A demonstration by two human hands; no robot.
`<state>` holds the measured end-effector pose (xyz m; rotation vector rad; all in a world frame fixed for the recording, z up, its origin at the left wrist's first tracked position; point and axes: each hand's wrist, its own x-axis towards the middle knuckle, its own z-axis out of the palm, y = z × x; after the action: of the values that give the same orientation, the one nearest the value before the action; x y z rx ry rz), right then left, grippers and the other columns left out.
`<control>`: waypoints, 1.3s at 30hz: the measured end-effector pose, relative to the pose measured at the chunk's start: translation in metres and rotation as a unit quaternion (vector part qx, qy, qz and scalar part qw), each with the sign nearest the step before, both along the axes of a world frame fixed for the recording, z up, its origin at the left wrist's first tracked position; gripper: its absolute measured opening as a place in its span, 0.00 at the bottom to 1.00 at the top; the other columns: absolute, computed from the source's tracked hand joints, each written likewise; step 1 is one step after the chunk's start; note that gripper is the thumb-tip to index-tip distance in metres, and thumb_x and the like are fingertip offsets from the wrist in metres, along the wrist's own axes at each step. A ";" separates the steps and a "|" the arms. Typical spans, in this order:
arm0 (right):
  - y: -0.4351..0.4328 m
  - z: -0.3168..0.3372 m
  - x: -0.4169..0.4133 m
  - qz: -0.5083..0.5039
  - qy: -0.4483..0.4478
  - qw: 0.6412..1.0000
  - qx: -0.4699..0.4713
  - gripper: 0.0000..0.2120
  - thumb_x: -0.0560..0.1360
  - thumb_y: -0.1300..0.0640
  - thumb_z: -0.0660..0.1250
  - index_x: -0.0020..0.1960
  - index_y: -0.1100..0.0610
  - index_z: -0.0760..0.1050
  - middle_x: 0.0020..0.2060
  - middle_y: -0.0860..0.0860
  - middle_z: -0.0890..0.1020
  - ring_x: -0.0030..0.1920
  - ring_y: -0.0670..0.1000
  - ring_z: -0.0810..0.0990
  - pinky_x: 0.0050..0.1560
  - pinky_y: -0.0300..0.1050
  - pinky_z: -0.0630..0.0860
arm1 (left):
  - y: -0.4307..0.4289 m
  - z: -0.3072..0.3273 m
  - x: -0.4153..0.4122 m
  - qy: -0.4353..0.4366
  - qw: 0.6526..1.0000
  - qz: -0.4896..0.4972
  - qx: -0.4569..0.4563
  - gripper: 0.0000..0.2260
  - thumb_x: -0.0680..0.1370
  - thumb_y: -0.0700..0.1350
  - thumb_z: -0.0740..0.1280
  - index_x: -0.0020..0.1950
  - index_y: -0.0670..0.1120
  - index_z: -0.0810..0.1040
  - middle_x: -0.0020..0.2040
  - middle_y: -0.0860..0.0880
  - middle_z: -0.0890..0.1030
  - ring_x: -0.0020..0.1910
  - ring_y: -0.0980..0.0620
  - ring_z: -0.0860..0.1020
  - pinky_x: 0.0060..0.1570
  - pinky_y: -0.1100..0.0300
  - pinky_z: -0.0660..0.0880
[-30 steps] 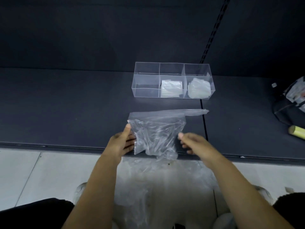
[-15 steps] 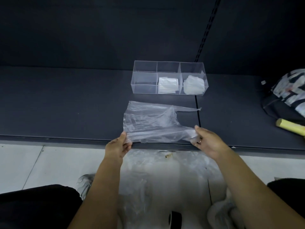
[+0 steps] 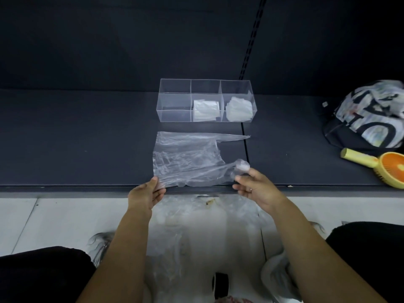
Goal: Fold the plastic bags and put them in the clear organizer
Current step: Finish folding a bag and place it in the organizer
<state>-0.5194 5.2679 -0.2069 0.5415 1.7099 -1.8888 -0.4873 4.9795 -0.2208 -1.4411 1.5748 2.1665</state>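
Transparent plastic bag [image 3: 185, 158], pinched by left hand [image 3: 144, 194] and, seemingly, right hand [image 3: 255, 189]; at 12 o'clock, clear three-cell organizer [image 3: 175, 115] holds two folded bags [image 3: 205, 110].

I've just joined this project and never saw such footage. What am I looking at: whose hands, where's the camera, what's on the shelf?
No machine: a person works bare-handed, and the one camera sits on their head, looking forward and down, so the arms entering from below are their own. On the dark shelf lies a plastic bag, spread flat. The left hand pinches its near left corner; the right hand pinches its bunched handle. Behind stands a clear organizer with three compartments: the left empty, a folded bag in the middle, another folded bag on the right. Far right lie a handheld fan and a patterned bag.
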 end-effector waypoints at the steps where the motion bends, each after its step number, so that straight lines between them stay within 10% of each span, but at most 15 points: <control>1: 0.001 0.002 -0.001 0.012 0.020 1.000 0.008 0.09 0.76 0.62 0.68 0.56 0.56 0.79 0.42 0.51 0.81 0.39 0.47 0.82 0.39 0.38 0.77 | 0.000 0.000 0.000 -0.001 1.000 -0.003 -0.001 0.06 0.78 0.43 0.68 0.44 0.41 0.77 0.40 0.45 0.81 0.39 0.51 0.81 0.36 0.64 0.80; 6: 0.017 0.013 -0.012 -0.005 0.056 0.998 0.017 0.06 0.76 0.60 0.68 0.41 0.55 0.80 0.33 0.49 0.77 0.34 0.45 0.74 0.39 0.38 0.73 | -0.004 -0.004 -0.002 -0.010 1.000 -0.003 0.006 0.06 0.78 0.44 0.68 0.47 0.41 0.77 0.41 0.44 0.81 0.39 0.51 0.81 0.35 0.63 0.78; 17: 0.038 0.021 -0.027 -0.031 0.028 0.966 -0.256 0.09 0.75 0.54 0.64 0.41 0.56 0.80 0.44 0.51 0.79 0.39 0.46 0.75 0.37 0.37 0.75 | -0.014 -0.011 -0.002 -0.005 0.999 -0.007 0.040 0.07 0.78 0.44 0.68 0.49 0.41 0.77 0.44 0.44 0.82 0.43 0.49 0.82 0.40 0.60 0.76; 23: 0.036 0.023 -0.035 0.030 0.065 0.996 0.051 0.11 0.70 0.60 0.74 0.33 0.54 0.75 0.31 0.50 0.77 0.32 0.46 0.71 0.35 0.37 0.71 | -0.014 -0.008 -0.002 -0.009 0.999 -0.006 0.040 0.06 0.78 0.44 0.69 0.47 0.41 0.77 0.42 0.45 0.82 0.43 0.49 0.82 0.40 0.59 0.76; 29: 0.012 0.009 -0.036 -0.095 0.167 0.864 0.466 0.17 0.75 0.56 0.68 0.31 0.56 0.65 0.27 0.51 0.73 0.30 0.55 0.74 0.27 0.40 0.67 | 0.000 -0.005 -0.002 -0.015 1.000 -0.019 0.001 0.06 0.78 0.42 0.68 0.45 0.40 0.77 0.41 0.44 0.81 0.41 0.49 0.81 0.38 0.61 0.77; 34: 0.004 0.009 -0.042 -0.228 0.000 0.967 0.112 0.10 0.77 0.53 0.68 0.44 0.59 0.72 0.28 0.54 0.81 0.24 0.46 0.78 0.25 0.37 0.75 | 0.010 -0.002 0.000 -0.018 1.000 -0.002 -0.011 0.07 0.78 0.42 0.68 0.42 0.40 0.77 0.39 0.44 0.81 0.38 0.49 0.80 0.30 0.66 0.79; 39: 0.040 0.008 -0.033 -0.167 -0.089 0.968 -0.167 0.08 0.79 0.69 0.57 0.54 0.63 0.73 0.49 0.58 0.83 0.54 0.54 0.82 0.61 0.49 0.75 | 0.012 -0.003 0.001 -0.031 0.999 0.010 -0.019 0.07 0.78 0.42 0.67 0.42 0.40 0.77 0.39 0.44 0.81 0.37 0.50 0.80 0.31 0.66 0.79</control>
<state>-0.5524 5.3074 -0.1992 0.8732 1.2077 -2.2247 -0.4868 4.9914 -0.2239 -1.5273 1.5955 2.0918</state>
